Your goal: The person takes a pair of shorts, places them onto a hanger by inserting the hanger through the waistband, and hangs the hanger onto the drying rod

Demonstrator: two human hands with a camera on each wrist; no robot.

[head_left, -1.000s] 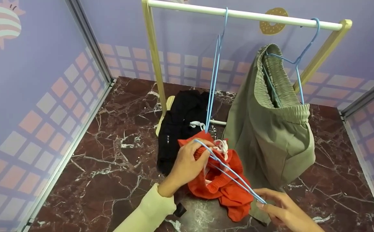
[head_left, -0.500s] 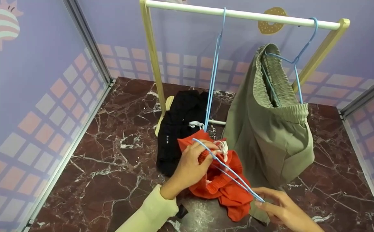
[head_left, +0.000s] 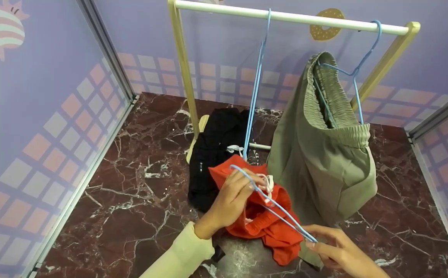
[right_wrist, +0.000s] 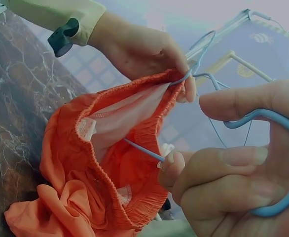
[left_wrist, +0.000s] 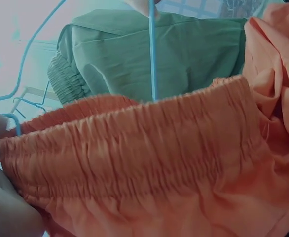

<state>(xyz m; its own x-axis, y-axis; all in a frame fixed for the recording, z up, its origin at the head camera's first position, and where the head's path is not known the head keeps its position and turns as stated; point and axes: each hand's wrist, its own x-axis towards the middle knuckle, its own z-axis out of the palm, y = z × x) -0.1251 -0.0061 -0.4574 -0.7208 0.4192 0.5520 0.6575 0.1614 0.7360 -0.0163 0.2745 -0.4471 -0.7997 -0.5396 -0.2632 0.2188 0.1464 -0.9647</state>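
Red drawstring shorts (head_left: 281,241) hang in folds beneath my left hand (head_left: 229,200), which grips their elastic waistband (left_wrist: 134,158) at one side. A blue hanger (head_left: 285,214) slants across the waist opening. One hanger end sits at the waistband by my left fingers; in the right wrist view, part of the hanger reaches inside the shorts. My right hand (head_left: 337,249) holds the hanger at its other end, with the curved hook (right_wrist: 282,123) within the curled fingers. White drawstrings (head_left: 267,187) dangle at the waistband. The left fingertips are partly hidden in the head view.
Green-grey trousers (head_left: 324,166) hang on a blue hanger at the right of a rack with a white rail (head_left: 239,12). Another blue hanger (head_left: 255,100) hangs mid-rail. Black clothing (head_left: 216,154) lies behind the shorts on the marbled floor (head_left: 119,216). Patterned walls surround the rack.
My left hand has shifted slightly down and right with the waistband, and the red cloth beside it spreads a little. My right hand and the hanger are almost unmoved.
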